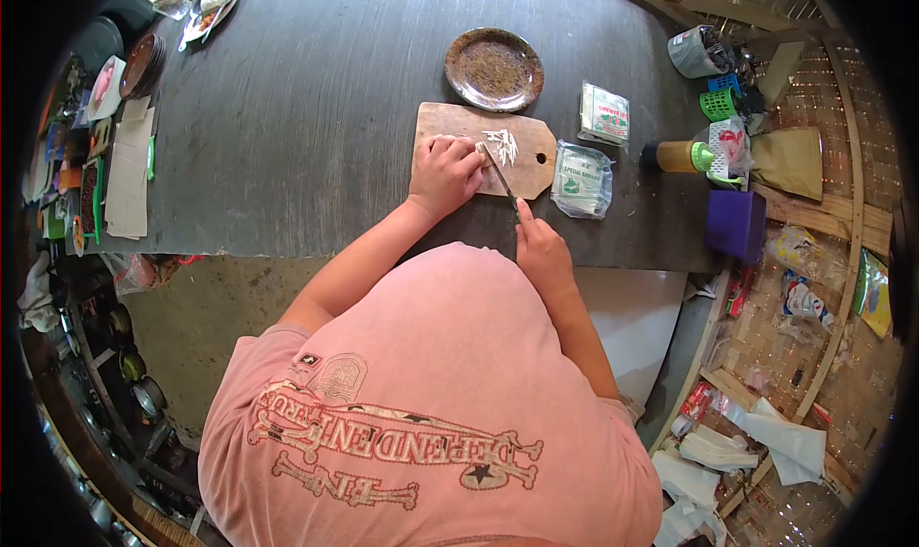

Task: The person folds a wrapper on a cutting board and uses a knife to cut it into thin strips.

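A wooden cutting board (445,119) with a hole at its right end lies on the dark table. Curled fingers of my left hand (446,176) press a small whitish piece of food (481,149) onto the board. My right hand (543,250) is wrapped around the handle of a knife (501,176), whose blade reaches up and left to that piece. Just right of the blade tip lies a small pile of thin white strips (504,146). Beyond the board stands a brown speckled plate (494,69).
Two plastic-wrapped packets, one nearer (581,180) and one farther (604,113), lie right of the board. A bottle with a green cap (675,156) and a purple box (735,223) stand at the right edge. Stacked brown plates (143,66) and flat cardboard (130,169) are at the left.
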The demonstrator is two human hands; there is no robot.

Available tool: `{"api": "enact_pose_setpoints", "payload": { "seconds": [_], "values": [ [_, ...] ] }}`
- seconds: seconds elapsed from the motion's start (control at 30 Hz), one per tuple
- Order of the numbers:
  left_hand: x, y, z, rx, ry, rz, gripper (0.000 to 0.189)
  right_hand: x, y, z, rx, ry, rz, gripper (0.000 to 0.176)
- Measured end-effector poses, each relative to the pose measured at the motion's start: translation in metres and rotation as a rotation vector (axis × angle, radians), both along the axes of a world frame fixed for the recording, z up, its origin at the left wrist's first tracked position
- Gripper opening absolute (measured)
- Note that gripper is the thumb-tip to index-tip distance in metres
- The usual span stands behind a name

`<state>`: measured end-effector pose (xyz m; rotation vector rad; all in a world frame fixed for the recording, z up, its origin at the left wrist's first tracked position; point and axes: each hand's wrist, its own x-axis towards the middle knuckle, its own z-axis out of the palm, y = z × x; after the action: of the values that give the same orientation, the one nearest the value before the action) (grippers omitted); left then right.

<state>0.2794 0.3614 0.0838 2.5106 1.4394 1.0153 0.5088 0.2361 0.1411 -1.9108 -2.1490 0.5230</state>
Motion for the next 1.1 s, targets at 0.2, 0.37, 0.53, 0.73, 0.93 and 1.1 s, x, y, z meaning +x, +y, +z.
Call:
{"api": "enact_pose_setpoints", "payload": {
  "seconds": [0.2,0.37,0.53,0.73,0.93,1.1],
  "values": [
    [0.001,-0.001,0.0,-0.003,-0.005,-0.009,0.018,-0.002,-0.001,-0.011,0.013,-0.077,0.027,0.058],
    [0.002,-0.002,0.002,-0.016,-0.013,-0.007,0.017,-0.004,-0.001,-0.013,0.036,-0.105,0.006,0.058],
    [0.002,-0.001,-0.001,0.009,-0.016,0.001,0.015,-0.008,0.01,-0.017,0.057,-0.074,-0.01,0.059],
    [0.002,-0.002,0.002,0.005,-0.012,0.008,0.015,0.003,0.0,-0.023,0.071,-0.053,-0.056,0.062],
    [0.002,-0.001,-0.003,0.011,0.0,0.006,0.015,0.015,-0.005,-0.026,0.15,0.094,-0.077,0.063],
    [0.002,-0.002,0.001,0.005,-0.022,0.0,0.015,0.008,-0.005,-0.016,0.146,0.101,-0.058,0.062]
  ]
}}
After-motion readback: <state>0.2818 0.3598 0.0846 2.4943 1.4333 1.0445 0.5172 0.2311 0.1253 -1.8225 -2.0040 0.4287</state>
